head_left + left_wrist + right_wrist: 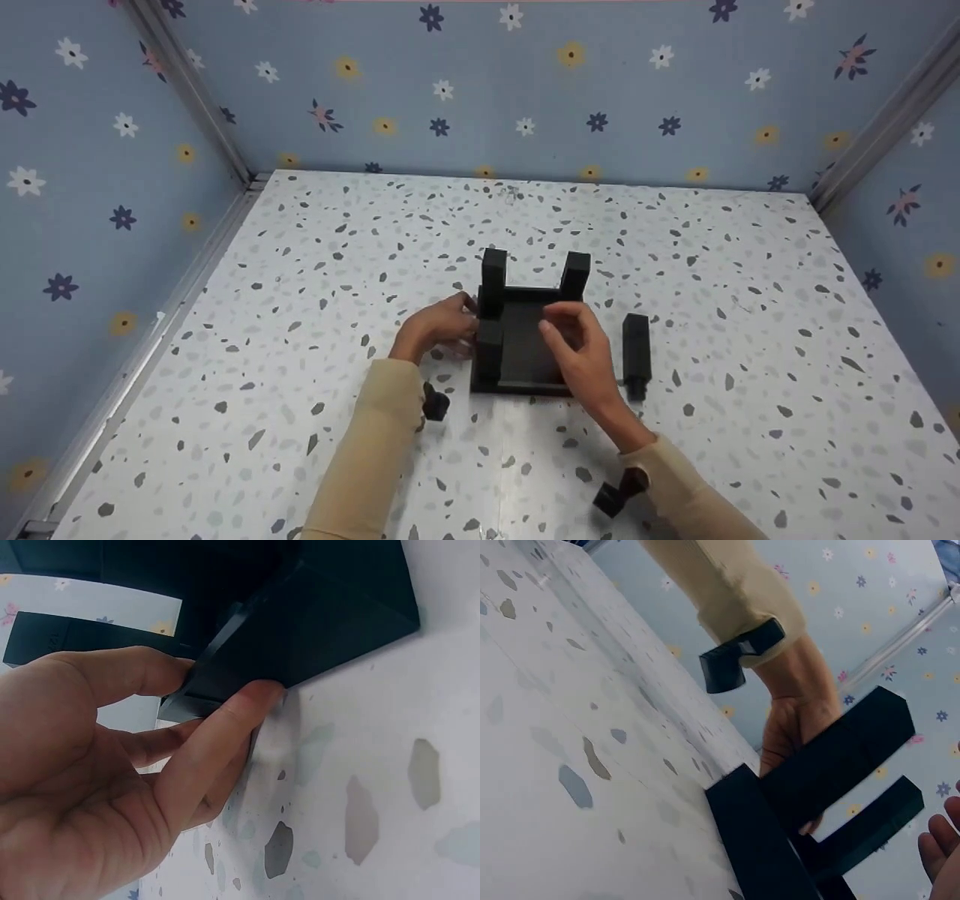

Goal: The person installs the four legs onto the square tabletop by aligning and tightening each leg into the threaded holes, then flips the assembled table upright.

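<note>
A black square base [525,337], like a small upturned table, lies on the speckled surface with three block legs standing up from it. Its far-left leg [492,281], far-right leg [576,274] and near-left leg [490,352] show in the head view. My left hand [444,327] grips the base's left edge; in the left wrist view its fingers [225,731] pinch a black panel's rim. Over the base's right side hovers my right hand [589,358], fingers loosely bent, holding nothing. To its right lies a loose black leg [637,349] with a narrower stub at its near end.
The white speckled tabletop [337,240] spreads around the base. Blue flowered panels [510,90] wall it in at the back and sides, with metal posts [191,82] at the corners. Small black devices [436,403] are strapped to both wrists.
</note>
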Tool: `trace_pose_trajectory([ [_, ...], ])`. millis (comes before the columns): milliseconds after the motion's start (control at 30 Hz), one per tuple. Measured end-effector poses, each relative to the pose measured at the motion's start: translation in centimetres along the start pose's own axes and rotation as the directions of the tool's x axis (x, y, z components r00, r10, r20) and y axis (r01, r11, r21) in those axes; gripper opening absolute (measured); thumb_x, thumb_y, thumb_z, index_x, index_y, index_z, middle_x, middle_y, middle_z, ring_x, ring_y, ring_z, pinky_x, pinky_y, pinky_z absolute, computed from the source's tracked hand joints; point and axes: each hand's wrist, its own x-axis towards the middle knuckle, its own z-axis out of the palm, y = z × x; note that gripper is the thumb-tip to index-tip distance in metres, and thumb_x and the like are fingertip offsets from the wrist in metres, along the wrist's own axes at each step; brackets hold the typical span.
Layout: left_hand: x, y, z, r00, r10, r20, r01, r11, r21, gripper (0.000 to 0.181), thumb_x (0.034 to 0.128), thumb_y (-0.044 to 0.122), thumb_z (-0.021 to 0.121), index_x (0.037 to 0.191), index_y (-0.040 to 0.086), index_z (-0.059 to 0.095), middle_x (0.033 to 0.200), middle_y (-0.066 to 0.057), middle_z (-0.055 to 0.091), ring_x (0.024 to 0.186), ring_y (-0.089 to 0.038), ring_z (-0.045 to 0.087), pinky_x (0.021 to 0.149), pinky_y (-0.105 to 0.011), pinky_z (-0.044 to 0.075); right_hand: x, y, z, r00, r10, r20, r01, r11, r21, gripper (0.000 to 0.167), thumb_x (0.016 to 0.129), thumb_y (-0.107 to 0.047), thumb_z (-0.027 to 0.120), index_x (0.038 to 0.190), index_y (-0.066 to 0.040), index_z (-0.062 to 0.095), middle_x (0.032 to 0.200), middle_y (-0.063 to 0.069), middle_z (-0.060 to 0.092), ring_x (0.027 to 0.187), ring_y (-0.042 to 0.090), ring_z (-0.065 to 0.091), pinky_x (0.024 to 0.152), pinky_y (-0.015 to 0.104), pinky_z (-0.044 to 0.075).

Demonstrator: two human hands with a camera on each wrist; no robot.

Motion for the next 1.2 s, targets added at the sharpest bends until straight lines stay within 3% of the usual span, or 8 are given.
trace_pose_trajectory([
  [267,-0.2,0.0,0.0,1.000,0.007,0.002,-0.007,1.000,-0.015,0.045,0.0880,0.014,0.061,0.128,0.005,0.042,0.095,-0.012,0.062,0.081,-0.021,0.066,0.080,-0.039,0.057,0.6,0.3,-2.7,0.995,0.026,-0.093,-0.030,0.999,-0.041,0.028,0.090,-0.004,0.063,0.115,0.007,0.055,0.113,0.023,0.057,0.103,0.021,0.055,0.093,0.032,0.047],
  [600,-0.3,0.0,0.0,1.000,0.003,-0.011,-0.003,1.000,0.014,0.046,0.0861,0.015,0.062,0.127,0.007,0.043,0.094,-0.011,0.063,0.079,-0.020,0.066,0.079,-0.038,0.057,1.0,4.2,-6.8,0.980,0.066,-0.186,-0.069,0.998,-0.010,0.032,0.091,-0.013,0.064,0.118,0.001,0.054,0.115,0.013,0.058,0.108,0.022,0.056,0.094,0.024,0.046],
  [833,-0.2,0.1,-0.1,1.000,0.009,-0.020,-0.008,0.999,0.052,0.045,0.0871,0.019,0.062,0.126,0.006,0.044,0.092,-0.009,0.062,0.077,-0.017,0.064,0.075,-0.034,0.056,0.9,3.5,-8.3,0.964,0.143,-0.225,-0.163,0.984,-0.074,0.035,0.091,-0.011,0.064,0.122,0.002,0.052,0.114,0.005,0.056,0.105,0.017,0.056,0.093,0.024,0.045],
  [967,-0.2,0.1,-0.1,1.000,0.011,-0.026,-0.010,0.998,0.054,0.046,0.0863,0.019,0.063,0.125,0.005,0.044,0.092,-0.009,0.061,0.077,-0.018,0.064,0.075,-0.034,0.056,0.8,3.2,-8.9,0.959,0.182,-0.219,-0.212,0.970,-0.121,0.039,0.091,-0.011,0.064,0.124,0.003,0.049,0.120,0.010,0.054,0.106,0.016,0.056,0.093,0.023,0.047],
  [1200,-0.1,0.0,-0.1,1.000,0.011,-0.027,-0.009,0.997,0.078,0.046,0.0860,0.020,0.063,0.126,0.007,0.044,0.096,-0.009,0.062,0.077,-0.018,0.064,0.073,-0.033,0.055,0.6,5.8,-10.9,0.943,0.215,-0.253,-0.252,0.959,-0.128,0.045,0.089,-0.020,0.067,0.126,-0.003,0.048,0.122,0.009,0.052,0.105,0.013,0.055,0.087,0.018,0.047],
])
